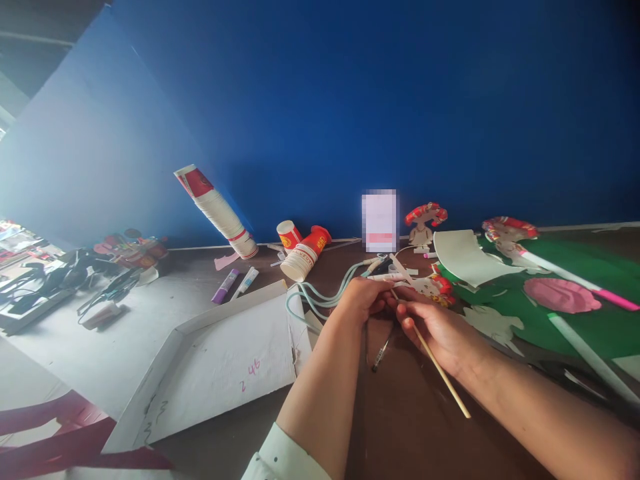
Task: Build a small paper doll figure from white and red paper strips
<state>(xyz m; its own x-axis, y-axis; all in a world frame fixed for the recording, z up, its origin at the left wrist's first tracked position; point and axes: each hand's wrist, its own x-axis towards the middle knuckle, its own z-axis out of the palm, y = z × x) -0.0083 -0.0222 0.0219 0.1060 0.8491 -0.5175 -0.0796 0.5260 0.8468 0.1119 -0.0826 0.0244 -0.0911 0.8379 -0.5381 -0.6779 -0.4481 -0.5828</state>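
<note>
My right hand (433,327) is closed around a thin wooden stick (445,380), whose lower end points toward me and to the right. The stick's upper end runs in between my two hands. My left hand (367,295) meets the right one at the fingertips, its fingers curled in; what they pinch there is hidden. Just beyond my hands lies a paper cutout figure (427,287) with a red band on top. A pen (383,353) rests on the dark table below my hands, and a pale green cable (325,297) loops by my left wrist.
Left of my arm lies an open white box lid (215,367). Behind it are a glue stick (225,285), a leaning stack of paper cups (215,210) and red cups (305,253). Green paper (530,320) with cutouts and a pink-ended marker (575,277) spreads at right. A blue wall (320,120) rises behind.
</note>
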